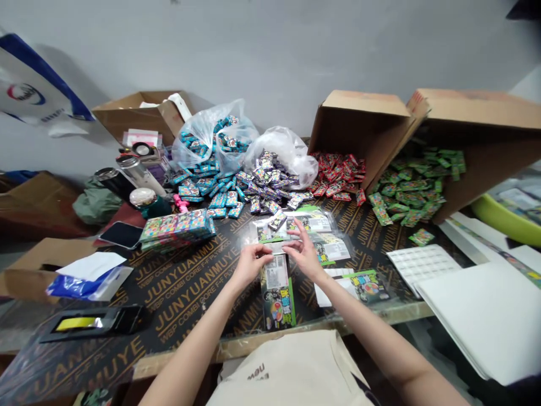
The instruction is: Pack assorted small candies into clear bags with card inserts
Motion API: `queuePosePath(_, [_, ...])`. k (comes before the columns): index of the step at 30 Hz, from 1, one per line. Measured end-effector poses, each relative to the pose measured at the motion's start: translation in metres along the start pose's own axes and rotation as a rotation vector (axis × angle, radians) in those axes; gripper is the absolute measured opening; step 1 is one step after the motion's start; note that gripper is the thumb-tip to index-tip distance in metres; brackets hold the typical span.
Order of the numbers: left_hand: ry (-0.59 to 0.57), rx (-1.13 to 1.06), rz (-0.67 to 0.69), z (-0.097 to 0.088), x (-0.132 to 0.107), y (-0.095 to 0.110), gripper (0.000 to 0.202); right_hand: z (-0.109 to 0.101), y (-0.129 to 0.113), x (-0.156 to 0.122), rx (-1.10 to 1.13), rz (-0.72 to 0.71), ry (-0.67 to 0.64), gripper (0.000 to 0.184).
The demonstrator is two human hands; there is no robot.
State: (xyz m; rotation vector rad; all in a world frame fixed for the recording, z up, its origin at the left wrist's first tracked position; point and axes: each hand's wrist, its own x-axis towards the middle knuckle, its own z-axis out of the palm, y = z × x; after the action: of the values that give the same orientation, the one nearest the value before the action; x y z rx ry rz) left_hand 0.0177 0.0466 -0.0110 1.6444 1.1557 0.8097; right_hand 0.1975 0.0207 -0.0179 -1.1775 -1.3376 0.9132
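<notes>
Blk table [186, 299], clear-bagged green pkg [278, 296] btwn L hand [251, 265], R hand [305, 254].

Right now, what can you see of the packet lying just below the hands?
The packet is a glossy rectangular pack, dark with green edging, a multicoloured round graphic and a white label near its top. It lies lengthwise on the black printed board, its top end under the left hand and right hand; contact is unclear.

Pale grey wall [270, 56] — below it, a black plywood worktable [186, 304] printed with gold lettering
</notes>
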Motion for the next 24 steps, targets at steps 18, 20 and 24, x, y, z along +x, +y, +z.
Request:
queuePosePath(18, [-0.067, 0.107, 0.223, -0.005, -0.017, 0.015, 0.01, -0.016, -0.023, -0.012, -0.153, -0.178, -0.113, 0.066])
queuePosePath(20, [-0.068, 0.093, 0.204, -0.007, -0.017, 0.016, 0.008, -0.02, -0.039, 0.004, -0.066, -0.119, -0.131, 0.072])
queuePosePath(24, [-0.036, 0.003, 0.105, -0.008, -0.016, 0.016, 0.008, -0.016, -0.063, 0.03, 0.017, 0.046, -0.426, 0.085])
